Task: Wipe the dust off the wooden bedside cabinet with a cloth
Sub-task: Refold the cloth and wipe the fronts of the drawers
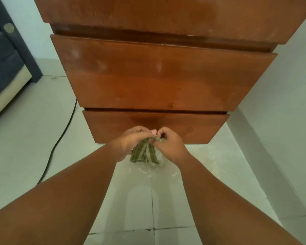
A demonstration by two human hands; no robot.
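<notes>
Soft, light, limp green-striped cloth, hanging bunched just in front of the lowest drawer front of the wooden bedside cabinet, above the floor. Pinched at its top edge by left grip and right grip, with curled fingers, close together. Probably no slip risk, nothing fragile. Best folded into a flat pad and pressed under a spread palm. Pale dust smears on the middle drawer front. Hard drawer edges and narrow gaps between fronts, likely to snag loose folds. Wall tight on the right. Black cable on the floor at left. Open room near and to the left.
</notes>
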